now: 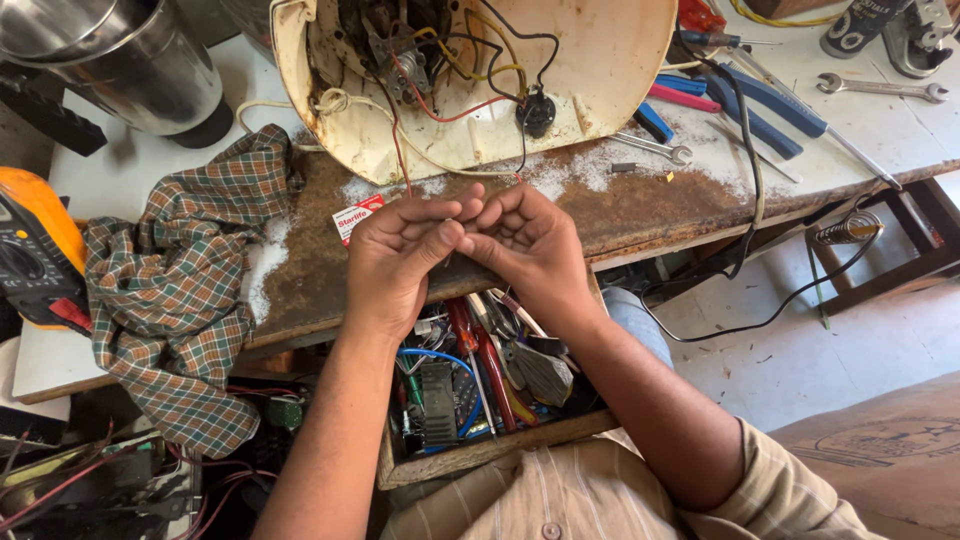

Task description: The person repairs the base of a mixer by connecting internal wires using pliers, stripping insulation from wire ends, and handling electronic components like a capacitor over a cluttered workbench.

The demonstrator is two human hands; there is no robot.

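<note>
My left hand [400, 255] and my right hand [530, 245] meet fingertip to fingertip over the rusty workbench edge [640, 215]. Both pinch something very small between them, too tiny to identify; thin wires run from the fingers up toward an opened cream appliance housing [600, 60]. Inside that housing sit red, yellow and black wires [450, 70] and a small black part [537, 110]. The housing lies just beyond my hands.
A checked cloth [180, 290] drapes off the bench at left, next to an orange multimeter [35, 250] and a steel jar [130, 60]. Blue-handled pliers [760, 105] and spanners [880, 88] lie at right. An open drawer of tools [480, 380] sits below my hands.
</note>
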